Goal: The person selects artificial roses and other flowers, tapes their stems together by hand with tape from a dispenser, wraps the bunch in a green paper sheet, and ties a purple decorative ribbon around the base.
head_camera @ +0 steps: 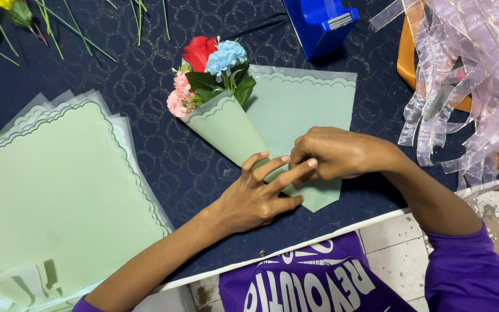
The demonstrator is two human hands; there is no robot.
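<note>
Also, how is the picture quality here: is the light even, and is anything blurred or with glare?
Head view: soft, even light; the hands, left and right, cast a faint shadow on the green wrapping paper; the flowers look sharp; slight shine on the ribbons and the blue tape dispenser; no strong blur.

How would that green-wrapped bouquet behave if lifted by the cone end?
The bouquet probably feels light: few small flowers in thin sheet. The green wrap looks floppy, lying flat where unrolled, so the cone may loosen once both hands, left hand and right hand, let go. Flower heads likely make it top-heavy.
</note>
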